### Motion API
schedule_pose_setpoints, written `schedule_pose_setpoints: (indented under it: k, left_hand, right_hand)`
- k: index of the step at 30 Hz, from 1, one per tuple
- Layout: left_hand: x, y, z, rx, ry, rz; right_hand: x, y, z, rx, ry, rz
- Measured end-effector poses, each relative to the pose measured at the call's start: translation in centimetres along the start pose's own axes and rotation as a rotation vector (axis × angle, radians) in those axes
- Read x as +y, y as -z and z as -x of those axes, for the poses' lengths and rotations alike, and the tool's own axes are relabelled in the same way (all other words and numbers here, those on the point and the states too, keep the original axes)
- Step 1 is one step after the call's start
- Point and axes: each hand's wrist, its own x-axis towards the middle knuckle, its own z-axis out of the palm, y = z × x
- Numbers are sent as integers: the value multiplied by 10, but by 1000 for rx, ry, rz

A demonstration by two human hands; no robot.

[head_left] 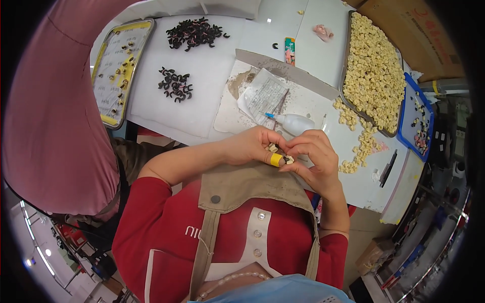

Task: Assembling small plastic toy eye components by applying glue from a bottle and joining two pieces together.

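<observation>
Both my hands meet in front of my apron at the table's near edge, fingers bent in and almost touching. My left hand [248,145], with yellow tape round its thumb, pinches small cream-coloured pieces [273,148]. At the left thumb's tip, my right hand [320,157] pinches another small cream piece [289,160] with a dark part beside it; fingers partly hide it. Just beyond my hands lies a white squeeze bottle [297,124] with a blue tip. Loose cream pieces [361,152] are spread to the right of my right hand.
A tray [346,60] heaped with cream pieces stands at the right, beside a blue tray [430,98]. Papers [266,91] lie in a shallow box [293,77]. Black curved pieces [195,34] form two piles. A yellow-edged tray [148,31] and a person's pink sleeve [55,111] are left.
</observation>
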Motion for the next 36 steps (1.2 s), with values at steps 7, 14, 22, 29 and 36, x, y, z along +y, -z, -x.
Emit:
schedule_pose_setpoints:
  k: [7,14,22,29,36]
  left_hand:
    - [-1,3,-3,7,22,-151]
    - [-3,-5,7,73,-3,120]
    - [0,-3,5,25,-24,537]
    - [-7,-7,2,49,-1,586]
    - [-10,-9,0,78,9,611]
  right_hand:
    - [-7,3,-6,-106,5,-39]
    - [-1,-22,4,159,-71,-138]
    - [-3,-16,1,154,-97,-42]
    - [3,-17,8,161,-54,42]
    - [8,-22,7,208,0,122]
